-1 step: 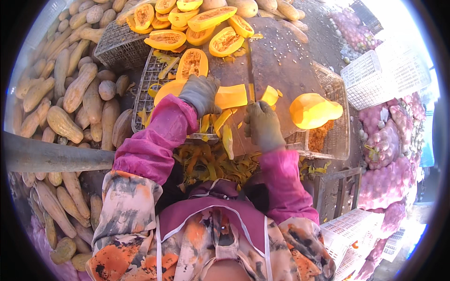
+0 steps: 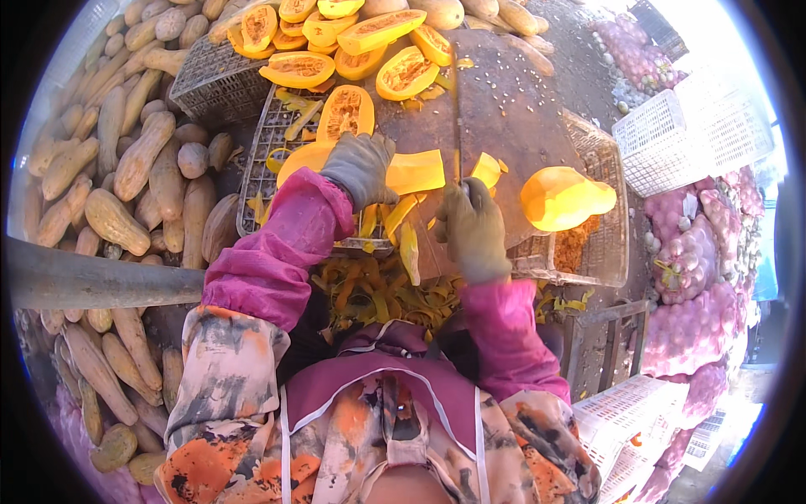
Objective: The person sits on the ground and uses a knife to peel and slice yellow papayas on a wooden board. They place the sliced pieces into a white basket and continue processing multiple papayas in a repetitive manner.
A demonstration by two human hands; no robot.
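Note:
My left hand (image 2: 361, 168), in a grey glove, is closed over a peeled orange squash (image 2: 302, 162) lying on the board (image 2: 411, 126). A cut block of squash neck (image 2: 417, 170) shows on that hand's right side. My right hand (image 2: 472, 227), in a dirty tan glove, is wrapped round the handle of a long knife (image 2: 457, 126). Its thin blade points away from me, just right of the cut block, seen nearly edge-on. A small squash end piece (image 2: 486, 170) lies right of the blade. A larger peeled squash (image 2: 564, 199) sits farther right.
Halved squashes (image 2: 361, 59) are heaped at the far side. Whole squashes (image 2: 134, 168) cover the left ground, where a metal pole (image 2: 109, 277) juts in. Peelings (image 2: 378, 290) lie below the board. A crate of orange scraps (image 2: 609, 235) and mesh sacks (image 2: 688, 328) stand right.
My right hand and the knife have shifted very slightly, and the blade shows as a thinner line. My left hand stays in place on the squash.

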